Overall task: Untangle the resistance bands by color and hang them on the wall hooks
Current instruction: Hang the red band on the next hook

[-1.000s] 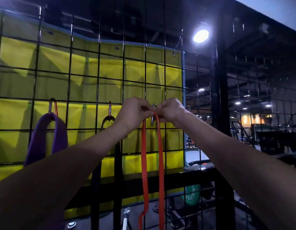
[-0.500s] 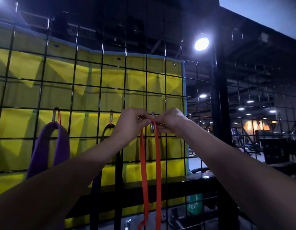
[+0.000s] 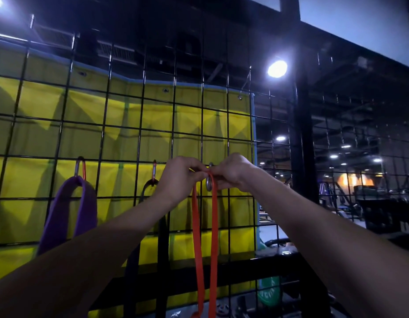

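in the head view, the only 1 here, both hands are working close together at a silver clip (image 3: pixel 209 183) hanging from the black wire grid (image 3: pixel 120 125). the left hand (image 3: pixel 179 177) is pinching the top of the orange band (image 3: pixel 204 226) just left of the clip, and the right hand (image 3: pixel 231 172) is pinching it from the other side, fingertips nearly meeting over the loop's crown. the 2 strands of the orange band are dropping straight down between the forearms and running out of the bottom of the frame. compared with the frames from 1 second and half a second ago, the hands are sitting in the same spot against the clip and the grip is looking unchanged; mostly the camera is tilting upward, so more of the ceiling is showing. that is suggesting the band is being threaded onto the clip but is not yet released, and whether it is already seated through the clip i cannot tell, since the fingers are covering the crown. to the left, a purple band (image 3: pixel 61 216) is hanging from its own clip (image 3: pixel 77 167), and a black band (image 3: pixel 162 235) is hanging from the next clip (image 3: pixel 154 169), so in my judgement the orange band is the 3rd being hung. a yellow tarp (image 3: pixel 153 115) is hanging behind the grid.
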The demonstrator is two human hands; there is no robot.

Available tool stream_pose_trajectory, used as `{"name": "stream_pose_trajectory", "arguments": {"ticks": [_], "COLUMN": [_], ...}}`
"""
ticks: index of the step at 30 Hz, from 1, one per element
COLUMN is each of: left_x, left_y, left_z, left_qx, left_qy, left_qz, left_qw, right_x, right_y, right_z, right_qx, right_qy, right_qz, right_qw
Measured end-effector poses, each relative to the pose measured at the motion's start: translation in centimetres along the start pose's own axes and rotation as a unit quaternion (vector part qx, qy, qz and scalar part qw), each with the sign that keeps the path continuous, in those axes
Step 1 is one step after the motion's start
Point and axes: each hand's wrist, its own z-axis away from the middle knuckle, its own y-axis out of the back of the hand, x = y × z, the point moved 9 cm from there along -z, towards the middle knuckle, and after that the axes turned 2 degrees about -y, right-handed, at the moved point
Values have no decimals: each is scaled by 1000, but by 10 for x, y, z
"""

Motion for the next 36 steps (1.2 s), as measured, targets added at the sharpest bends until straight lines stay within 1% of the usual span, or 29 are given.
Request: {"name": "stream_pose_trajectory", "arguments": {"ticks": [4,10,16,20,24,28,34,36], "left_x": [7,16,12,13,10,5,-1,-3], "left_y": [-2,-7,-19,-21,-29,-23,-22,-22], "left_z": [0,-3,-12,-15,-8,1,20,26], "left_qx": [-21,-72,-143,-157,-206,-177,-104,-85], "left_qy": [-26,-60,-25,-12,-9,11,54,65], "left_qz": [-31,-119,-187,-194,-194,-134,-81,-81], "left_qw": [999,988,972,968,959,975,990,991], "right_x": [-3,-5,-3,-2,-3,-2,11,16], "right_y": [1,2,3,2,5,3,-4,-2], "right_z": [0,-1,-2,-2,-1,-1,6,13], "right_qx": [-2,3,13,16,20,8,-18,-9], "right_qy": [23,51,60,64,68,60,62,69], "right_qz": [18,31,26,30,17,7,-109,-124], "right_qw": [1000,998,998,997,997,998,992,990]}}
